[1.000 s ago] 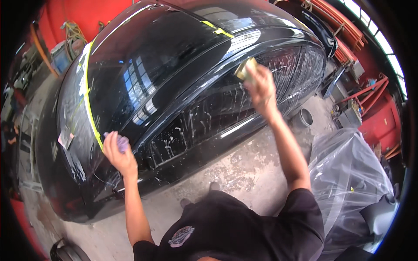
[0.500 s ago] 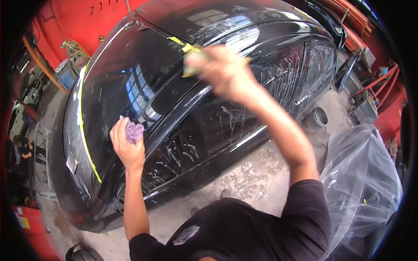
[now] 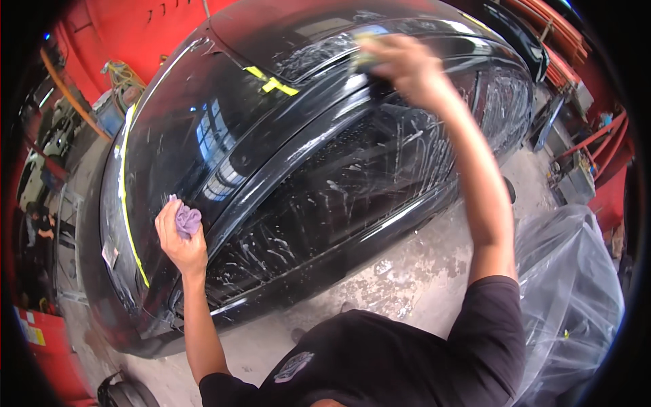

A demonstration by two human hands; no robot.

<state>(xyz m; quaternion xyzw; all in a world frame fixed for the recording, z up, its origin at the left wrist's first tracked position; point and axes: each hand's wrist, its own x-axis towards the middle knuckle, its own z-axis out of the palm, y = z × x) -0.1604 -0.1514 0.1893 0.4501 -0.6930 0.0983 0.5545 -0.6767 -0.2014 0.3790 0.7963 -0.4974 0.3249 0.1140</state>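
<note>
A crumpled purple cloth [image 3: 188, 222] is bunched in my left hand [image 3: 182, 247], which rests close to the glass of a glossy black car [image 3: 163, 142]. Farther off to the right, my right hand [image 3: 413, 74] grips a yellowish sponge [image 3: 367, 51], smeared by motion, at the roof edge. Whitish streaks of suds cover the roof edge and the side of the car. Yellow tape [image 3: 271, 84] sticks to the corner of the glass, and a long yellow tape strip [image 3: 127, 210] runs down its left side.
Clear plastic sheeting [image 3: 569, 285] drapes something at the right. Metal racks [image 3: 593, 152] and stacked red bars [image 3: 556, 47] stand behind it. A red wall [image 3: 122, 30] lies beyond the car, with coiled yellow hose [image 3: 123, 73]. Another person [image 3: 42, 224] appears at the far left.
My right hand has swept the sponge up and to the right along the roof edge, away from the yellow tape. My left hand, still holding the cloth, has shifted slightly left and down.
</note>
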